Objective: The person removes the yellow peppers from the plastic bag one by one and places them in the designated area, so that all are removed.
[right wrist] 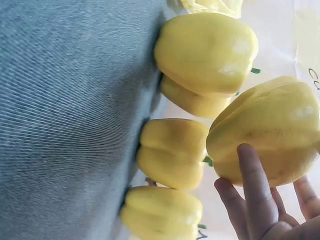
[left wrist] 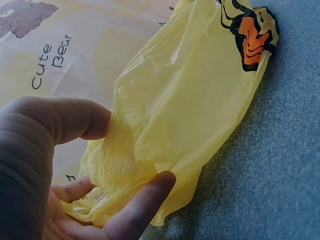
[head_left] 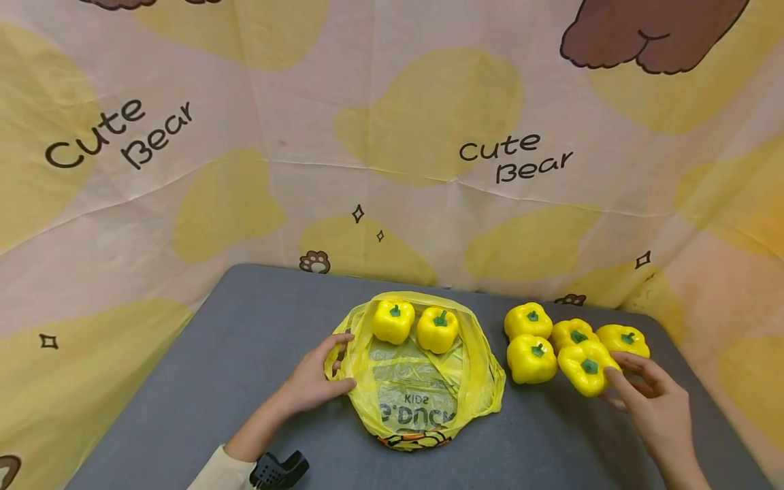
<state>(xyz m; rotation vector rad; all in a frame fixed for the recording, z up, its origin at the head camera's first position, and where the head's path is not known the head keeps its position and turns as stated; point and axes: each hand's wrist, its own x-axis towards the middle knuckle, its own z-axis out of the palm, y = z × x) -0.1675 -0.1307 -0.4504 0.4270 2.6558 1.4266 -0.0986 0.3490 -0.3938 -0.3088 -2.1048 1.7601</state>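
Note:
A yellow plastic bag (head_left: 422,401) lies on the table with its mouth spread wide, and two yellow bell peppers (head_left: 393,322) sit inside toward its far side. My left hand (head_left: 315,374) grips the bag's left rim, with thumb and fingers around the thin plastic (left wrist: 165,110). On the right, my right hand (head_left: 655,395) holds a yellow bell pepper (head_left: 589,367) by its side. In the right wrist view this held pepper (right wrist: 270,132) is raised off the table, fingertips against its skin. Several other yellow peppers (head_left: 531,359) stand just behind and left of it.
The grey table (head_left: 275,306) reaches back to a printed cloth backdrop (head_left: 392,122) with bear lettering. Among the loose peppers, one (head_left: 623,339) stands at the far right, close to my right hand. A black wrist strap (head_left: 278,469) shows at the left sleeve.

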